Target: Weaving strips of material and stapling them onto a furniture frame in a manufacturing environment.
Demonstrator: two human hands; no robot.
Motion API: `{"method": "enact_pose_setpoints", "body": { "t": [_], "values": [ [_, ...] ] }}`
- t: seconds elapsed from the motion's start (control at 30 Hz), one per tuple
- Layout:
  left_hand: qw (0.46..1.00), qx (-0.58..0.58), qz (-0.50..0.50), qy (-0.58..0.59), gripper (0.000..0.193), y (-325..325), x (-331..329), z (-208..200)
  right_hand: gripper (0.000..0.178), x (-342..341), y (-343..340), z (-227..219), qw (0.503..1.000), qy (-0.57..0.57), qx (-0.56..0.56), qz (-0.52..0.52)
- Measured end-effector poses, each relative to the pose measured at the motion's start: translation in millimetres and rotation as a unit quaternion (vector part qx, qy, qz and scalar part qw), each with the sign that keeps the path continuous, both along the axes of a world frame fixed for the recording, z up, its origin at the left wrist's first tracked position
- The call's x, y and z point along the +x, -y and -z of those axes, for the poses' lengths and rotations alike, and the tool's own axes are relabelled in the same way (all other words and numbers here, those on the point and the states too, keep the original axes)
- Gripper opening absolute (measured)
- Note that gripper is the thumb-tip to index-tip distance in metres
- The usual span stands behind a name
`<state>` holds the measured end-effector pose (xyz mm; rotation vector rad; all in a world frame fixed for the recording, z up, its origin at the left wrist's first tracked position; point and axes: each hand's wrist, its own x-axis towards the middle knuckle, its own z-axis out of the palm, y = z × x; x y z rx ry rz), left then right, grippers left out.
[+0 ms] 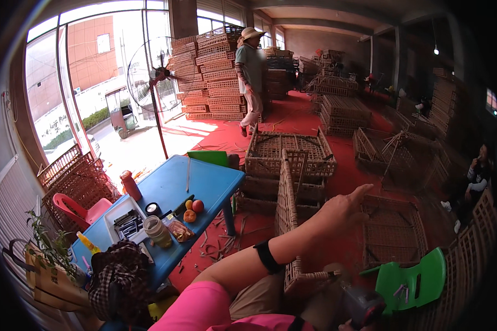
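Note:
My left hand (339,209) is raised in front of me at the end of a bare forearm with a black wrist strap (266,257). Its index finger stretches out to the right, and nothing shows in it. Beneath this arm stands an upright woven wicker panel (286,207), whose lower frame reaches between my knees. At the bottom edge, my right hand (352,326) is only partly in view, its fingers around a dark handheld power tool (364,305). The tool's exact kind is hard to make out in the shade.
A blue table (215,179) at left bears fruit, a jar, a tray of pens and a red bottle. Green chair (419,281) at right. Wicker crates (290,154) stand ahead, tall stacks behind. A person (249,77) in a hat walks by a fan (160,73); another (477,176) sits right.

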<state>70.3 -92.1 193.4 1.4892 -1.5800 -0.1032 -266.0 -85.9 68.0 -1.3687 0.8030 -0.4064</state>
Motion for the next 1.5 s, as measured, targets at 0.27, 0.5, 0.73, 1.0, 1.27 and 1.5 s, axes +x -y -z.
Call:
{"method": "enact_pose_setpoints", "body": {
  "t": [0.27,0.5,0.73,1.0,1.27,1.5],
  "values": [
    [0.997,-0.027,0.046,0.046,0.075,13.1,-25.7,-39.4,0.015,4.3,0.6,7.1,0.998,0.012,-0.013,0.057],
    [0.998,-0.045,-0.002,0.046,0.075,36.7,-16.8,-22.7,0.014,-9.2,-0.9,3.1,0.997,0.017,-0.012,0.076],
    [0.998,-0.022,0.036,-0.036,0.075,20.0,-9.3,-23.8,0.014,-1.2,-4.4,-25.0,0.994,-0.045,0.014,0.096],
    [0.988,-0.040,0.049,-0.142,0.059,-43.6,-15.8,-50.6,0.016,-2.0,-1.3,-9.9,0.997,-0.036,-0.018,0.070],
    [0.911,-0.401,-0.040,-0.092,0.084,-124.5,-5.0,-69.9,0.054,2.6,11.0,-2.0,0.993,-0.016,-0.110,0.027],
    [0.747,-0.644,-0.166,-0.004,0.076,-154.8,30.7,-60.9,0.020,27.1,3.8,-27.4,0.993,-0.017,-0.107,0.039]
  ]
}}
